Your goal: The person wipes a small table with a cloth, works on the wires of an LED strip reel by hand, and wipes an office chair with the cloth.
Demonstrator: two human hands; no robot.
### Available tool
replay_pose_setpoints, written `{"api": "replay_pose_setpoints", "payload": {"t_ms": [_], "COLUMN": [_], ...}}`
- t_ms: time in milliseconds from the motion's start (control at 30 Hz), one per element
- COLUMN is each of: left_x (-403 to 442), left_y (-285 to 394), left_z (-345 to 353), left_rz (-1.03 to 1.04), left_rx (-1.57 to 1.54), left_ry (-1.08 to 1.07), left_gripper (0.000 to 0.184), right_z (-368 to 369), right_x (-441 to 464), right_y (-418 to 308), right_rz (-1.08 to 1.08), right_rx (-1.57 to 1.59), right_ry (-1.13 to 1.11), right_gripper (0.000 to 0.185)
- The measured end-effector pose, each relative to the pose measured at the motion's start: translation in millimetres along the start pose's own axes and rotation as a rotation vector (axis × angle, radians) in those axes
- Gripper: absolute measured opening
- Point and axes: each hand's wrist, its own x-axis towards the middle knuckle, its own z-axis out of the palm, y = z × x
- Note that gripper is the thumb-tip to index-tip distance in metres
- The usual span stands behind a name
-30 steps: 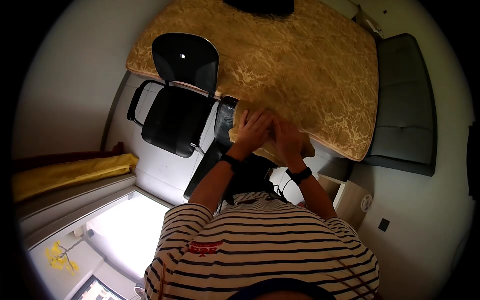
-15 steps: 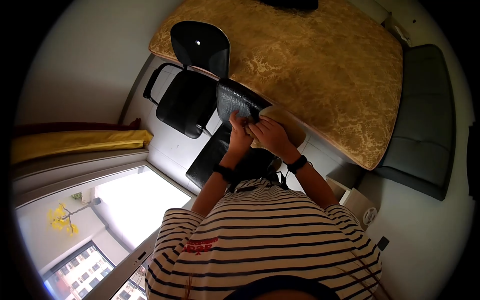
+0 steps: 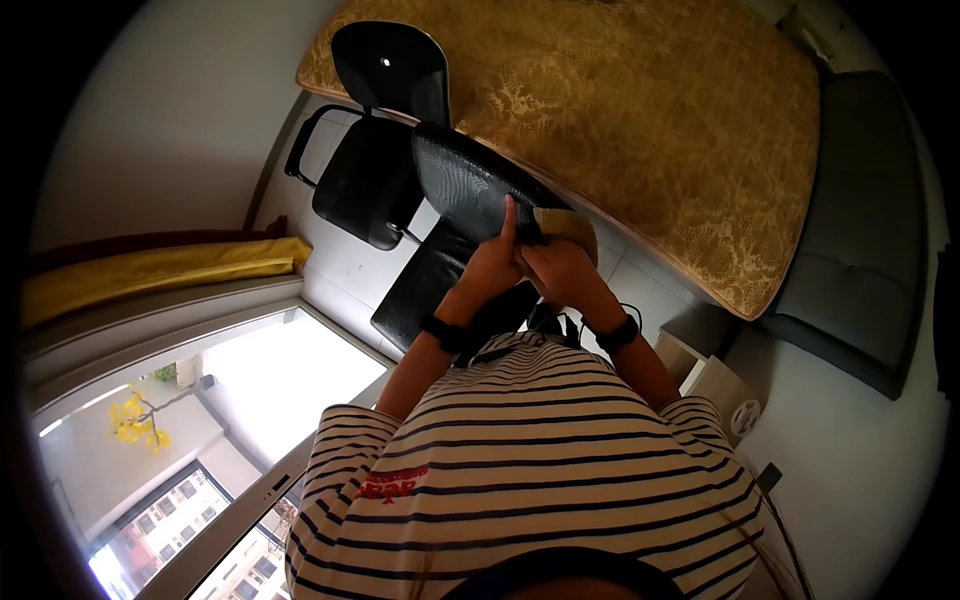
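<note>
Nearby, mattress edge (image 3: 640, 234), hands (image 3: 490, 266) (image 3: 562, 272) at tan cover (image 3: 574, 228)

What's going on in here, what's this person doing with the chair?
Someone in a striped shirt has both hands at a black chair's backrest. A tan cloth sits over its right end, while the rest is bare. The right hand is at the cloth; the left hand is beside it, one finger extended over the backrest. Their exact grip is hidden. Another black chair stands by the patterned mattress.
</note>
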Motion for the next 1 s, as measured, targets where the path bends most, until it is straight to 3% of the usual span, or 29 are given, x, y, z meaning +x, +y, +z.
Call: {"api": "replay_pose_setpoints", "payload": {"t_ms": [100,167,200,267,333,433,600,1000], "left_x": [-5.5,-1.8,0.6,8.4,20.1,41.5,57.2,61.0], "left_y": [6.2,6.6,6.1,14.7,20.7,9.5,0.3,0.3], "left_z": [-5.6,-15.8,-22.1,-40.0,-52.1,-55.8,-45.0,-42.0], "left_rz": [0.103,0.310,0.314,0.241,0.188,0.157,-0.034,-0.001], "left_rx": [0.016,0.020,0.017,-0.072,-0.063,-0.015,0.064,0.128], "left_ry": [0.029,0.138,0.134,0.254,0.262,0.314,0.342,0.308], "left_gripper": [0.099,0.084,0.084,0.066,0.062,0.056,0.057,0.053], "right_z": [-18.7,-31.2,-31.8,-33.1,-29.8,-15.2,-8.6,-4.2], "right_x": [-1.8,-1.4,-3.4,-0.2,9.8,26.3,34.1,28.3], "right_y": [-13.2,-18.2,-14.6,-12.5,-6.3,5.3,14.9,17.8], "right_rz": [0.011,0.081,0.086,0.172,0.277,0.426,0.327,0.297], "right_rx": [-0.063,-0.133,-0.199,-0.295,-0.353,-0.398,-0.488,-0.539], "right_ry": [0.078,0.164,0.217,0.261,0.372,0.280,0.331,0.360], "right_gripper": [0.022,0.040,0.042,0.041,0.035,0.034,0.035,0.040]}}
